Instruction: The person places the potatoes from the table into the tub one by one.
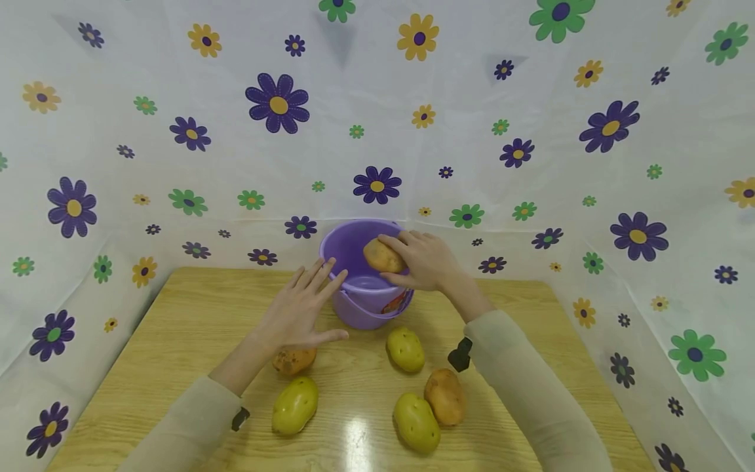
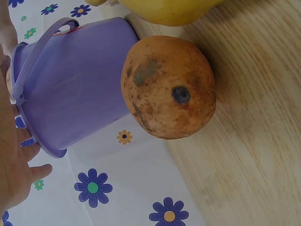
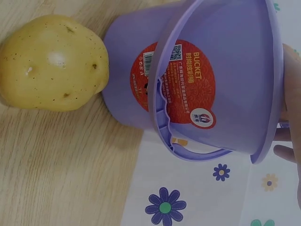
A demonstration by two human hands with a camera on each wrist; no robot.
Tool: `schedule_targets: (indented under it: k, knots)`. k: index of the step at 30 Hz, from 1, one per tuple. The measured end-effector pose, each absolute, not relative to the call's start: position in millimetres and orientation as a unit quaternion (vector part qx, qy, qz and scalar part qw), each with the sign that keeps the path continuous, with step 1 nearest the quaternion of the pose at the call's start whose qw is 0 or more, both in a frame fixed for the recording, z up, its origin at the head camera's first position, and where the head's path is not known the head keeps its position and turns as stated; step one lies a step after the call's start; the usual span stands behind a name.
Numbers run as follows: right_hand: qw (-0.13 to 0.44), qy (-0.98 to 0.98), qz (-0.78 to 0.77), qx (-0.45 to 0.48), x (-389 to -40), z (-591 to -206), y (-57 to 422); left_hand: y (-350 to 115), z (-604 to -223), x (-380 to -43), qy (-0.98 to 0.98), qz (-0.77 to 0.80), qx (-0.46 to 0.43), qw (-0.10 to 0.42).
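Gripping a part-hidden potato [image 1: 379,255] at purple bucket [image 1: 352,248], handle [image 3: 161,66] crossing red label [image 3: 193,80]

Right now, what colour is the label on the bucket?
Mostly red; the label shows best in the right wrist view.

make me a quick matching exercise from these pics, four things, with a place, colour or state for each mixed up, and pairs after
1. right hand
2. left hand
3. bucket
4. label

A. purple, standing on the table
B. red, on the bucket's side
C. holding a potato at the bucket's mouth
D. spread out, grasping no potato

Pairs: 1-C, 2-D, 3-A, 4-B
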State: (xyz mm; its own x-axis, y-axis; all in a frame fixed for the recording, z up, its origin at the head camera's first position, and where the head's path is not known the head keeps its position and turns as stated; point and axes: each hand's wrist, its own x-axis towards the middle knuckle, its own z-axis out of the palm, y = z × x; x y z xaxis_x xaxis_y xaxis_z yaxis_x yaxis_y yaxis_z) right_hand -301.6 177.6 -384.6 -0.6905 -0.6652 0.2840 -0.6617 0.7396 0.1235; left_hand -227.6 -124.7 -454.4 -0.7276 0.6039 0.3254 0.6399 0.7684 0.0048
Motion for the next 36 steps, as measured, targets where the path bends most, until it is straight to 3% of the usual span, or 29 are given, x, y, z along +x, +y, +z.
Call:
schedule_targets:
  k: [22, 36]
  knots:
    - [0.079, -0.941, -0.031, 0.327, -313.4, -383.3, 168.8, -125.1, -457.6, -228.2, -0.926, -0.060, -0.336, 0.160]
    - [0.117, -0.927, -0.017, 0.355, -304.8, -381.5, 172.1, -125.1, -456.6, -228.8, -0.926, -0.065, -0.336, 0.159]
